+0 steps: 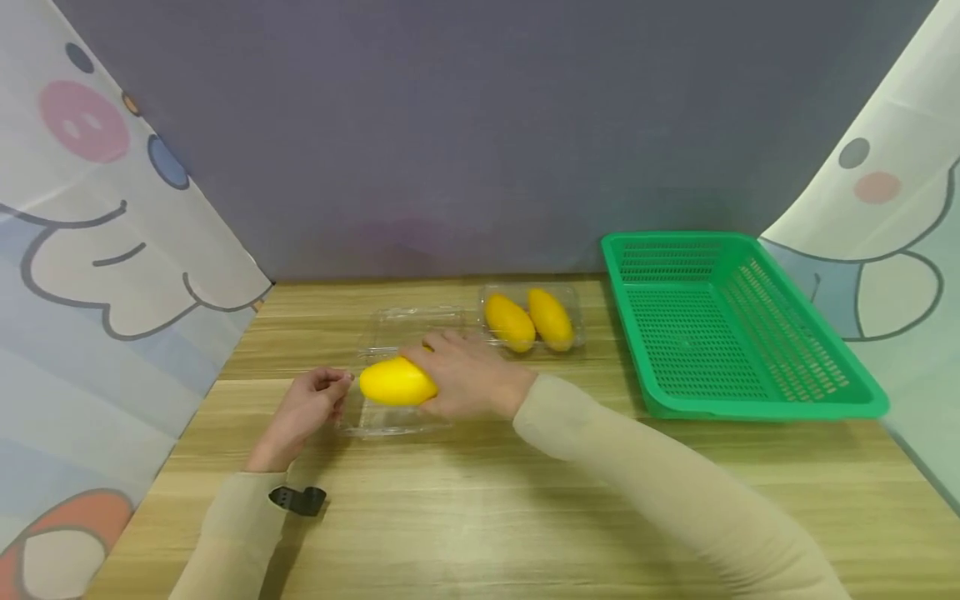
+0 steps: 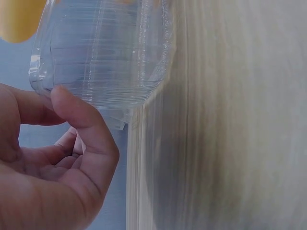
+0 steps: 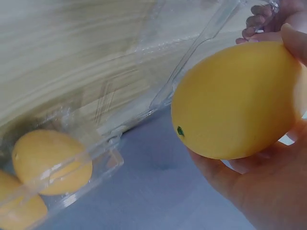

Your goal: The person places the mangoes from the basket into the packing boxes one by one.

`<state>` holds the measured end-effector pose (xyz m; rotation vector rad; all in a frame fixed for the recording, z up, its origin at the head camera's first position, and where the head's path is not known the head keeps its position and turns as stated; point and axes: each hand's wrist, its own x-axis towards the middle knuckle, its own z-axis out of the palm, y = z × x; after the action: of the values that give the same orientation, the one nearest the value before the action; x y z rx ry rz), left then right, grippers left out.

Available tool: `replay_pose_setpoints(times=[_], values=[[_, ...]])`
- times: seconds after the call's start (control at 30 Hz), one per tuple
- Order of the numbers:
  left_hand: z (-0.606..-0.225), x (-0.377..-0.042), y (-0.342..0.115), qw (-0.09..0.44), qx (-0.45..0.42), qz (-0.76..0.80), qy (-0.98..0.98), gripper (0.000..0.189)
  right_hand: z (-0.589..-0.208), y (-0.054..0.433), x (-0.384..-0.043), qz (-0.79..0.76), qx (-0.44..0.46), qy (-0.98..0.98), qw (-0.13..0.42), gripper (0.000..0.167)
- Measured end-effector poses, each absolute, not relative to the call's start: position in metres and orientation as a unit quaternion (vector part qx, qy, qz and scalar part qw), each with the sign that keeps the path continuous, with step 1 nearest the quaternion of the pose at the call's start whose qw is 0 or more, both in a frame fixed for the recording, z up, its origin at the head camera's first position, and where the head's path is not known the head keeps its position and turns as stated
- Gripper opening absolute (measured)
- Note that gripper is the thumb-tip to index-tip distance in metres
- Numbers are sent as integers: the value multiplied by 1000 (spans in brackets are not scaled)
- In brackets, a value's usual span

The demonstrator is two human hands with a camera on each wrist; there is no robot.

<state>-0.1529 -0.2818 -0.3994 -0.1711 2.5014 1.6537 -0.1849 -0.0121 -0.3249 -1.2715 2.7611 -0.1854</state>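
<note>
My right hand (image 1: 474,375) grips a yellow mango (image 1: 396,382) above an open clear plastic clamshell box (image 1: 401,431). In the right wrist view the fingers wrap round one end of the mango (image 3: 235,100), and a small green mark shows at the other end. At the box's left side, my left hand (image 1: 306,410) pinches the rim between thumb and forefinger. The left wrist view shows that thumb over the edge of the clear box (image 2: 110,62). The lid (image 1: 420,315) lies folded back toward the wall.
Behind the right hand, a second clear box (image 1: 574,302) holds two yellow mangoes, one on the left (image 1: 510,322) and one on the right (image 1: 551,319). A green perforated basket (image 1: 765,410) stands on the right of the wooden table (image 1: 465,525). A grey wall (image 1: 480,142) rises behind.
</note>
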Motion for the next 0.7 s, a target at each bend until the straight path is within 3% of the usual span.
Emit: replay_pose_setpoints(times=[0.7], values=[[-402, -156, -281, 75, -71, 549, 829, 42, -348, -38, -191, -15, -456, 888, 48, 82]])
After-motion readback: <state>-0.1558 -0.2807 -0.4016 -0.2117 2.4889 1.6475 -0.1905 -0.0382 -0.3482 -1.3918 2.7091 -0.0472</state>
